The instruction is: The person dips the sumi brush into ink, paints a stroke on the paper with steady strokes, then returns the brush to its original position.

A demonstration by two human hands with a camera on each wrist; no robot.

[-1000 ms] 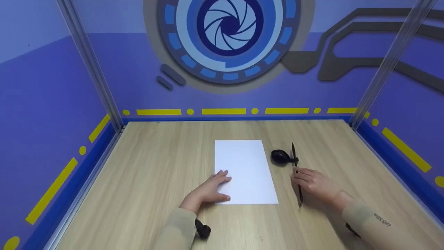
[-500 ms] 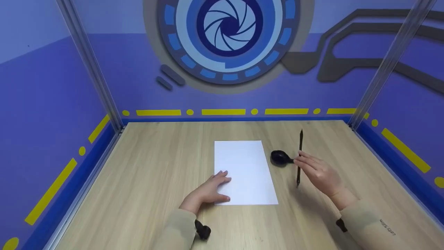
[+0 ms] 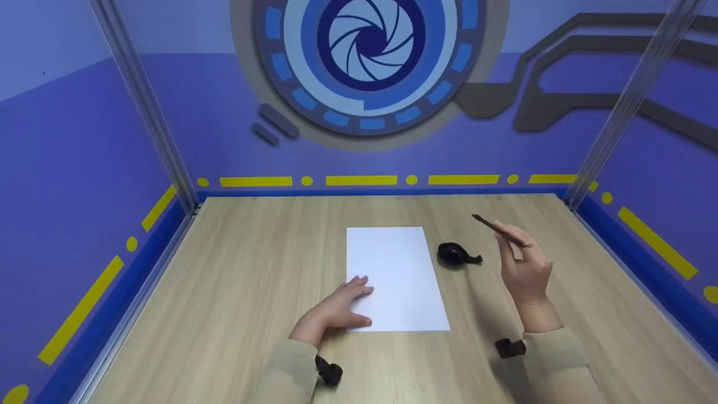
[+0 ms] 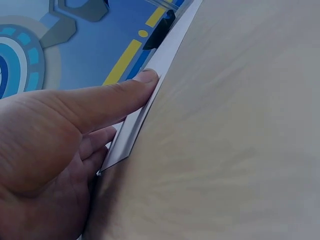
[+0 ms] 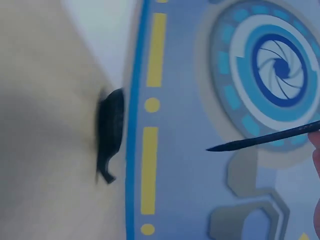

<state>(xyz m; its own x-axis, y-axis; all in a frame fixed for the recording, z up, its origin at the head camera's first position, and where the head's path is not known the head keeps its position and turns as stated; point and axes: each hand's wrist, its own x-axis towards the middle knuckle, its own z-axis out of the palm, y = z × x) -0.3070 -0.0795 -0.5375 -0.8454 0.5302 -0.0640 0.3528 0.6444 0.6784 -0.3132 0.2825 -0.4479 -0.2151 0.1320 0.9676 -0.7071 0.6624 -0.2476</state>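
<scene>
A white sheet of paper (image 3: 397, 269) lies on the wooden table. My left hand (image 3: 337, 306) rests with fingers spread on its lower left part. In the left wrist view the left thumb (image 4: 110, 102) lies along the near edge of the paper. Raised to the right of the sheet, my right hand (image 3: 526, 269) pinches a dark, slim writing brush (image 3: 485, 221), its pointed tip toward the upper left. The right wrist view has the brush tip (image 5: 227, 146) away from the table, and only a bit of finger at the frame's edge.
A black, glossy, gourd-shaped rest or dish (image 3: 452, 255) with a short neck sits right of the paper, its neck toward my right hand. Blue painted walls (image 3: 449, 151) and metal posts (image 3: 148, 106) enclose the wooden table (image 3: 263, 252).
The right hand has lifted the brush off the black gourd-shaped thing's neck, raised it, and turned it so the tip points to the upper left. The left hand has stayed put.
</scene>
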